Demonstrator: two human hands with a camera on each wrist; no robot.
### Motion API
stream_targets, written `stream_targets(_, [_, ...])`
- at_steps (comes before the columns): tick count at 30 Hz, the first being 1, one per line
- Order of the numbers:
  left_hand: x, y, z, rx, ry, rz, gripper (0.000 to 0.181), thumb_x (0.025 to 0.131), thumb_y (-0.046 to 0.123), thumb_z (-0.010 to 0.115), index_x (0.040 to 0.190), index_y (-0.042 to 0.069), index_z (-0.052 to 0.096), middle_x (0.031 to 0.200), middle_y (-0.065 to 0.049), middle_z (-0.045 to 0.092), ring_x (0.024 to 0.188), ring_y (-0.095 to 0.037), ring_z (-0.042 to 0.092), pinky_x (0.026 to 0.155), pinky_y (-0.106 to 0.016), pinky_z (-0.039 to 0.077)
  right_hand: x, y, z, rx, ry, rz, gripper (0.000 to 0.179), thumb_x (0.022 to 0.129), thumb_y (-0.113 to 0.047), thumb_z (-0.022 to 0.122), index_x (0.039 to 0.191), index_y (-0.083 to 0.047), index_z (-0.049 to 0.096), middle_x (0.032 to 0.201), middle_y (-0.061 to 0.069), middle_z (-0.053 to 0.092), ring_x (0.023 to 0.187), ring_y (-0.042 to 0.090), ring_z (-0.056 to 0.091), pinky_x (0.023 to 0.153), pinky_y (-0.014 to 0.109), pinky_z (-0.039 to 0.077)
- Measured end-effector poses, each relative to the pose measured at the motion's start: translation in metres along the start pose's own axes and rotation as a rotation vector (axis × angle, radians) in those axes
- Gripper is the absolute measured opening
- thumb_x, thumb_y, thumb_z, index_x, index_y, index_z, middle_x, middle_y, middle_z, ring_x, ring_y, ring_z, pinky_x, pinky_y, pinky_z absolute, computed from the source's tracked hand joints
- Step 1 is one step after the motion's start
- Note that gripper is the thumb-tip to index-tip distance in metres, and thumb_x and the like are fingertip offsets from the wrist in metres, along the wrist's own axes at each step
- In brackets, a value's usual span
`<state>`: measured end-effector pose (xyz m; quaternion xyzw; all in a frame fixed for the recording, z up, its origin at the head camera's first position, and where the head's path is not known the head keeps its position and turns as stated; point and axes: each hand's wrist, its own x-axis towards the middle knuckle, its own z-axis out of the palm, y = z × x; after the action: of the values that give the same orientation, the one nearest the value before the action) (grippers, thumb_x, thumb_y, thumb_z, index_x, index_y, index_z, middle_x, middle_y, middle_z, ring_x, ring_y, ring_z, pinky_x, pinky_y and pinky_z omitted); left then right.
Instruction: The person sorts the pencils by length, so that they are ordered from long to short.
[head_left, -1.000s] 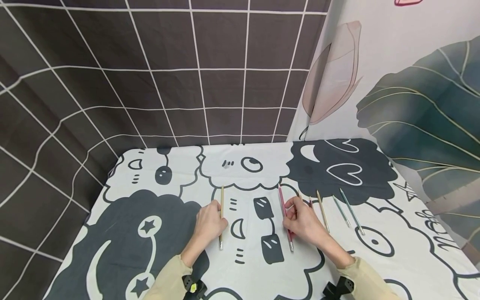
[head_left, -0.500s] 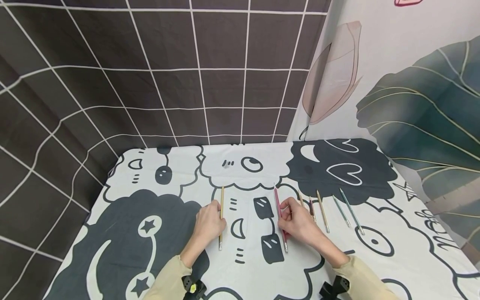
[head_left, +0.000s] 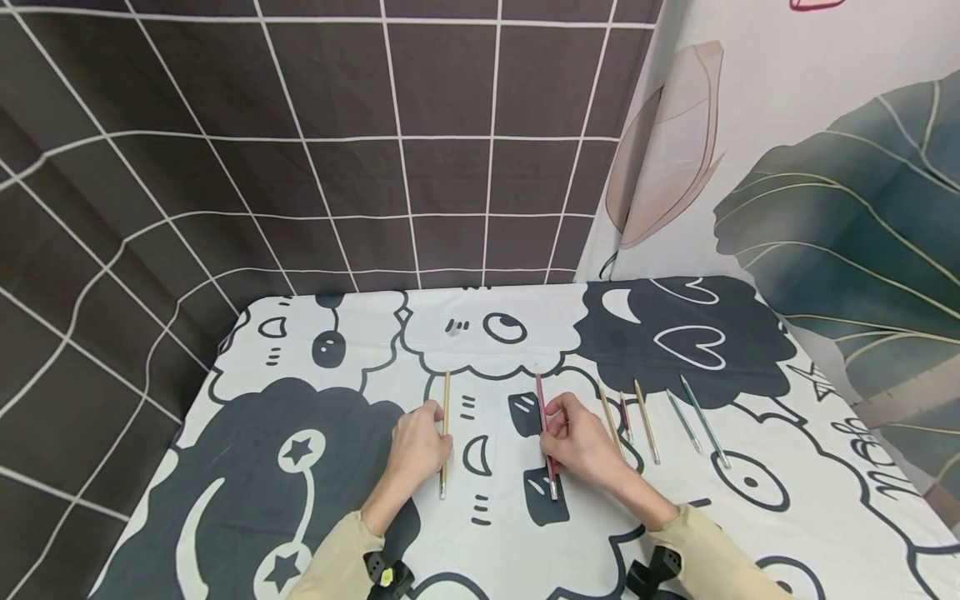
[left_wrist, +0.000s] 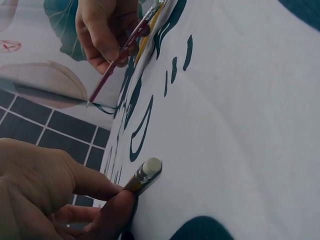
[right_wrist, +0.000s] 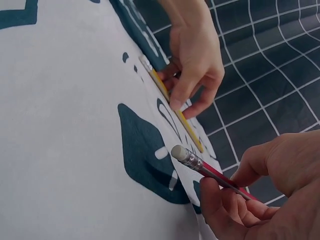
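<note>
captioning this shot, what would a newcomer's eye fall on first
Probably the cloth with its bold black-and-white cartoon print, filling the lower part of the head view below the dark grid backdrop. Next, near its middle, the left hand pinching a yellow pencil and the right hand a red pencil. The big green leaf at upper right may also catch the eye.

Looks indoors, fabric-draped; home or studio, can't tell which. Cartoon-print cloth (head_left: 525, 558) lies flat under the fingers (right_wrist: 211, 196); dark white-grid cloth (head_left: 442, 175) hangs beyond and left of them, rippling lines say fabric, not tile; pale leaf-print hanging (head_left: 840, 192) beyond to their right.
</note>
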<state>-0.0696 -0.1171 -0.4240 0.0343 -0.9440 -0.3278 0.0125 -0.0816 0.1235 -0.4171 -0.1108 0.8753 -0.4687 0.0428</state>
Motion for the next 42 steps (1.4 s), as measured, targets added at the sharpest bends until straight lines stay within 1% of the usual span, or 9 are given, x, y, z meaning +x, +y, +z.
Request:
stream_targets(4, [0.000, -0.001, 0.000, -0.011, 0.005, -0.008, 0.031, 0.077, -0.003, 0.074, 0.106, -0.007, 0.066, 0.061, -0.002, 0.056, 0.053, -0.014, 0.054, 0.055, -0.034, 0.047, 0.002, -0.001, 0.004, 0.035, -0.015, -0.007, 0.029, 0.076, 0.010, 0.061, 0.103, 0.002, 0.054, 0.073, 0.002, 0.056, 0.053, 0.012, 0.057, 0.046, 0.027, 0.049])
stream_targets(8, [0.000, -0.002, -0.001, -0.029, 0.008, -0.015, 0.032, 0.077, -0.003, 0.075, 0.108, -0.007, 0.066, 0.061, -0.002, 0.057, 0.051, -0.013, 0.055, 0.053, -0.032, 0.048, 0.004, -0.002, 0.009, 0.042, -0.021, -0.017, 0.029, 0.074, 0.010, 0.061, 0.102, 0.002, 0.054, 0.073, 0.001, 0.056, 0.055, 0.011, 0.056, 0.049, 0.026, 0.048])
stream_targets(11, [0.000, -0.003, -0.001, -0.031, 0.014, -0.017, 0.032, 0.077, -0.002, 0.075, 0.108, -0.007, 0.067, 0.061, -0.002, 0.058, 0.051, -0.012, 0.055, 0.054, -0.032, 0.048, 0.006, -0.004, 0.014, 0.056, -0.032, -0.026, 0.029, 0.074, 0.010, 0.060, 0.101, 0.002, 0.053, 0.073, 0.001, 0.056, 0.055, 0.011, 0.056, 0.050, 0.026, 0.049])
stream_targets(16, [-0.001, -0.004, 0.001, -0.045, 0.011, -0.018, 0.033, 0.077, -0.002, 0.075, 0.109, -0.007, 0.067, 0.061, -0.002, 0.058, 0.049, -0.011, 0.056, 0.052, -0.031, 0.048, 0.008, -0.006, 0.022, 0.112, -0.074, -0.042, 0.028, 0.076, 0.011, 0.058, 0.102, 0.004, 0.051, 0.074, 0.004, 0.057, 0.050, 0.013, 0.058, 0.045, 0.029, 0.051])
stream_targets(21, [-0.001, -0.005, 0.002, -0.048, 0.011, -0.010, 0.033, 0.077, -0.003, 0.076, 0.109, -0.007, 0.067, 0.060, -0.001, 0.058, 0.049, -0.011, 0.055, 0.052, -0.030, 0.047, 0.009, -0.009, 0.029, 0.122, -0.078, -0.041, 0.028, 0.077, 0.011, 0.057, 0.103, 0.005, 0.051, 0.073, 0.004, 0.057, 0.047, 0.013, 0.058, 0.043, 0.029, 0.050])
stream_targets(28, [-0.002, -0.004, 0.001, -0.115, 0.014, -0.015, 0.034, 0.078, -0.005, 0.075, 0.110, -0.010, 0.065, 0.059, -0.003, 0.057, 0.042, -0.009, 0.055, 0.042, -0.025, 0.047, 0.011, -0.013, 0.037, 0.145, -0.092, -0.030, 0.026, 0.077, 0.010, 0.057, 0.102, 0.005, 0.051, 0.074, 0.005, 0.056, 0.047, 0.016, 0.060, 0.044, 0.029, 0.051])
stream_targets(31, [-0.002, -0.005, 0.001, -0.114, 0.018, -0.014, 0.034, 0.078, -0.004, 0.075, 0.110, -0.010, 0.066, 0.059, -0.003, 0.057, 0.042, -0.009, 0.054, 0.042, -0.025, 0.046, 0.013, -0.015, 0.041, 0.161, -0.100, -0.021, 0.026, 0.077, 0.010, 0.057, 0.102, 0.004, 0.051, 0.074, 0.005, 0.056, 0.047, 0.017, 0.060, 0.044, 0.030, 0.052])
stream_targets(35, [-0.002, -0.005, 0.001, -0.113, 0.016, -0.015, 0.034, 0.079, -0.004, 0.075, 0.111, -0.010, 0.065, 0.058, -0.002, 0.056, 0.042, -0.009, 0.054, 0.042, -0.025, 0.046, 0.014, -0.016, 0.046, 0.153, -0.103, -0.021, 0.027, 0.077, 0.009, 0.057, 0.102, 0.004, 0.051, 0.073, 0.005, 0.056, 0.045, 0.016, 0.060, 0.044, 0.030, 0.052])
stream_targets(42, [-0.002, -0.004, 0.002, -0.101, 0.011, -0.030, 0.034, 0.079, -0.003, 0.075, 0.112, -0.009, 0.066, 0.059, -0.001, 0.056, 0.043, -0.009, 0.054, 0.044, -0.027, 0.046, 0.017, -0.021, 0.054, 0.091, -0.087, -0.025, 0.029, 0.075, 0.009, 0.061, 0.102, 0.004, 0.052, 0.072, 0.003, 0.056, 0.043, 0.011, 0.059, 0.044, 0.028, 0.049])
